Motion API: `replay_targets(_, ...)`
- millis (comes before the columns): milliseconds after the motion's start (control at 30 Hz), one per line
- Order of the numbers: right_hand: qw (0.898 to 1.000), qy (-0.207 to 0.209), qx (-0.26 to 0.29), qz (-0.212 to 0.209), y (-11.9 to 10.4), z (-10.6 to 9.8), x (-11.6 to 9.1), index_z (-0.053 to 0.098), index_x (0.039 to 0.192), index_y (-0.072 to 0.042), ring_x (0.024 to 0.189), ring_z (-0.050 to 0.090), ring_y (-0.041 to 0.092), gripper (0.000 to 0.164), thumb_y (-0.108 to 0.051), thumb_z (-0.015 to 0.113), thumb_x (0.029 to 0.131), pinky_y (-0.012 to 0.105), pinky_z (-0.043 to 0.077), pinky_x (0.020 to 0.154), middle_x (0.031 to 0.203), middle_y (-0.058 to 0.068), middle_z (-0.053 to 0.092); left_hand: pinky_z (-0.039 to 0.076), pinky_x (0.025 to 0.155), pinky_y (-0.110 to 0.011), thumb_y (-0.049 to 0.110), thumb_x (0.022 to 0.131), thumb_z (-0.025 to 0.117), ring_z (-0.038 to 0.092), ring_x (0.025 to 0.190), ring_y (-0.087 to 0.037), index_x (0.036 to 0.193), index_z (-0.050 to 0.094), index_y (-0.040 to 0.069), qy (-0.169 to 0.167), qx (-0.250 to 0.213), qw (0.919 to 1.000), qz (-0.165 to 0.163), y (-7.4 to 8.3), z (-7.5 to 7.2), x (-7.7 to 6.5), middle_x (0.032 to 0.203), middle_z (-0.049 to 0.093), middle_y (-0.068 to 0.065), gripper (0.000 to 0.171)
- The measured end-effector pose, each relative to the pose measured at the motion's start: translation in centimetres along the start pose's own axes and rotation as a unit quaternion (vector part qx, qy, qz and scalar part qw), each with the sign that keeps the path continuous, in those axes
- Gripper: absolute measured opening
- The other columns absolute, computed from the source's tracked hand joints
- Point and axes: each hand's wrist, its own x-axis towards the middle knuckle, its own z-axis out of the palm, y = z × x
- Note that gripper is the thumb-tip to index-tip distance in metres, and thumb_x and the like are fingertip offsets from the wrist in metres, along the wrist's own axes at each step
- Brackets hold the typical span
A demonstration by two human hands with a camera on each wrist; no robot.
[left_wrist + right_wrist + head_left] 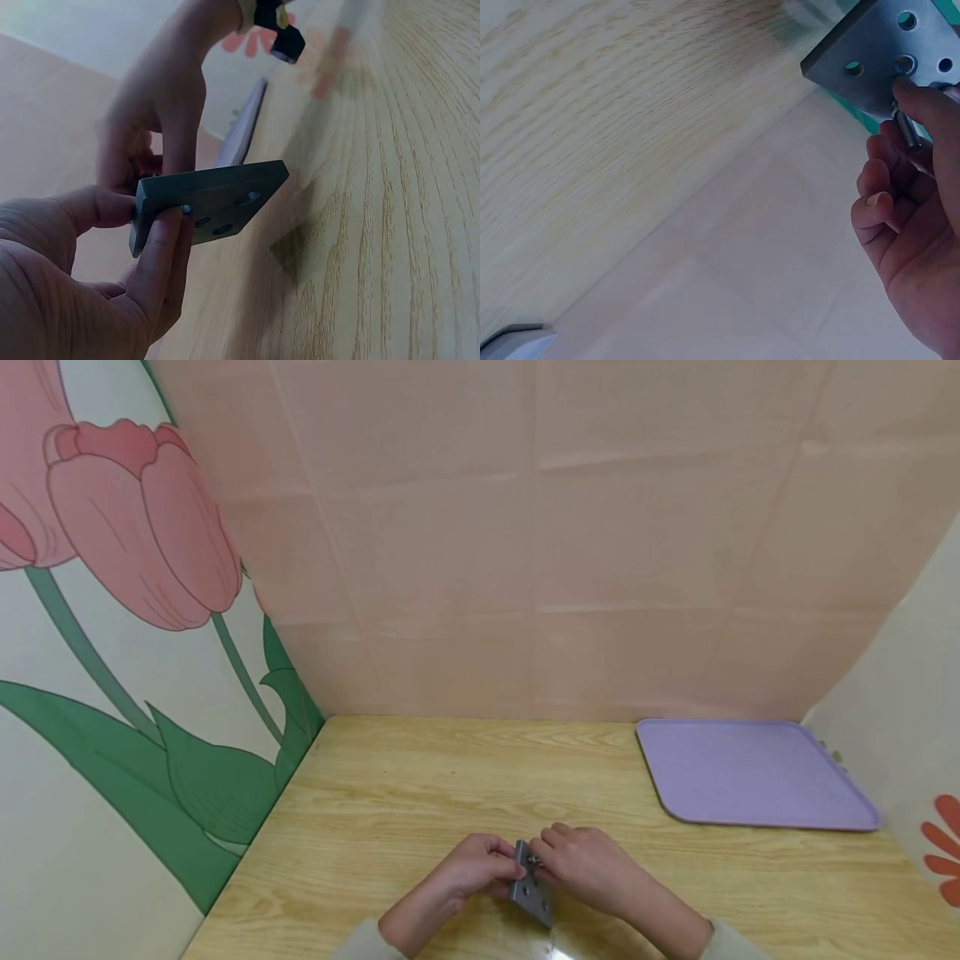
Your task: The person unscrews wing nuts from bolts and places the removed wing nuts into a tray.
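A grey metal plate with several round holes is held up at a tilt over the table, close to its front. My left hand grips it by one end, thumb on one face and fingers on the other, as the left wrist view shows with the plate edge on. At the opposite face, my right hand pinches a small shiny metal bolt between thumb and fingers. In the right wrist view the thumb tip touches the plate beside a hole, and the bolt sticks out from its face.
A light purple tray lies at the back right of the wood-grain table. Behind stands a pinkish creased backdrop; a tulip-patterned panel borders the left and a pale panel the right. Something clear and shiny lies at the front edge.
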Motion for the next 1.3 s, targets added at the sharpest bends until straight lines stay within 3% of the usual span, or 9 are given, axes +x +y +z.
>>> replay_targets(333, 1.0, 0.013, -0.018, -0.008, -0.05, 0.2, 0.03, 0.057, 0.086, -0.02, 0.06, 0.043, 0.004, 0.025, -0.035, 0.073, 0.076, 0.017, 0.034, 0.044, 0.072, -0.01, 0.049, 0.055, 0.06, -0.028, 0.002, 0.075, 0.068, 0.065, 0.073, -0.016, 0.092, 0.062, -0.004, -0.006, -0.004, 1.0, -0.006, 0.07, -0.13, -0.14, 0.084, 0.066, -0.008, 0.018)
replay_targets(467, 1.0, 0.001, 0.022, 0.021, -0.25, -0.07, -0.01, 0.059, 0.09, -0.02, 0.062, 0.046, 0.002, 0.023, -0.036, 0.072, 0.078, 0.016, 0.036, 0.045, 0.075, -0.011, 0.053, 0.055, 0.061, -0.028, 0.003, 0.076, 0.068, 0.064, 0.073, -0.015, 0.092, 0.062, -0.003, -0.012, -0.002, 0.9999, -0.006, 0.16, -0.32, -0.22, 0.084, 0.066, -0.007, 0.018)
replay_targets(567, 0.991, -0.027, 0.101, 0.083, -0.43, -0.41, -0.01, 0.062, 0.094, -0.02, 0.063, 0.048, -0.002, 0.022, -0.038, 0.067, 0.083, 0.015, 0.038, 0.047, 0.077, -0.014, 0.056, 0.055, 0.062, -0.028, 0.004, 0.075, 0.068, 0.064, 0.073, -0.015, 0.091, 0.062, -0.003, -0.016, -0.006, 0.9999, 0.0, 0.2, -0.44, -0.3, 0.084, 0.066, -0.006, 0.018)
replay_targets(633, 0.974, -0.054, 0.171, 0.142, -0.48, -0.61, 0.06, 0.063, 0.094, -0.021, 0.059, 0.047, -0.003, 0.022, -0.042, 0.061, 0.087, 0.016, 0.039, 0.046, 0.074, -0.015, 0.056, 0.055, 0.061, -0.028, 0.004, 0.075, 0.068, 0.064, 0.073, -0.015, 0.09, 0.062, -0.003, -0.016, -0.007, 0.9998, 0.004, 0.25, -0.47, -0.38, 0.083, 0.066, -0.007, 0.018)
replay_targets(667, 0.96, -0.069, 0.208, 0.174, -0.47, -0.67, 0.09, 0.064, 0.092, -0.021, 0.056, 0.046, -0.003, 0.024, -0.043, 0.057, 0.089, 0.017, 0.039, 0.045, 0.071, -0.015, 0.055, 0.055, 0.061, -0.029, 0.004, 0.075, 0.068, 0.064, 0.073, -0.015, 0.09, 0.062, -0.003, -0.015, -0.006, 0.9999, 0.003, 0.27, -0.49, -0.41, 0.083, 0.066, -0.006, 0.018)
replay_targets(800, 0.896, -0.118, 0.327, 0.277, -0.22, -0.72, 0.23, 0.063, 0.08, -0.019, 0.047, 0.04, 0.002, 0.038, -0.049, 0.044, 0.094, 0.021, 0.035, 0.041, 0.057, -0.012, 0.048, 0.055, 0.062, -0.029, 0.005, 0.074, 0.068, 0.065, 0.073, -0.015, 0.091, 0.062, -0.002, -0.012, -0.002, 0.9999, 0.002, 0.36, -0.49, -0.5, 0.084, 0.066, -0.006, 0.019)
replay_targets(1067, 0.787, -0.172, 0.459, 0.374, 0.04, -0.65, 0.19, 0.065, 0.074, -0.008, 0.04, 0.038, 0.008, 0.057, -0.056, 0.039, 0.093, 0.023, 0.029, 0.038, 0.055, 0.004, 0.059, 0.055, 0.064, -0.03, 0.003, 0.074, 0.068, 0.065, 0.074, -0.015, 0.093, 0.062, -0.002, -0.008, 0.006, 0.9999, -0.001, 0.39, -0.39, -0.45, 0.085, 0.066, -0.006, 0.021)
replay_targets(1167, 0.757, -0.178, 0.494, 0.39, -0.02, -0.55, 0.2, 0.067, 0.076, -0.009, 0.037, 0.035, 0.007, 0.056, -0.055, 0.04, 0.093, 0.021, 0.026, 0.038, 0.053, 0.003, 0.058, 0.055, 0.065, -0.031, 0.003, 0.074, 0.068, 0.065, 0.075, -0.015, 0.094, 0.062, -0.002, -0.009, 0.008, 0.9999, -0.005, 0.43, -0.38, -0.43, 0.085, 0.067, -0.006, 0.021)
replay_targets(1300, 0.738, -0.189, 0.518, 0.39, -0.04, -0.39, 0.19, 0.068, 0.078, -0.009, 0.038, 0.032, 0.006, 0.057, -0.056, 0.039, 0.092, 0.02, 0.023, 0.038, 0.052, -0.001, 0.055, 0.056, 0.065, -0.031, 0.002, 0.074, 0.068, 0.065, 0.074, -0.015, 0.094, 0.062, -0.001, -0.011, 0.007, 0.9999, -0.006, 0.47, -0.33, -0.4, 0.084, 0.067, -0.006, 0.021)
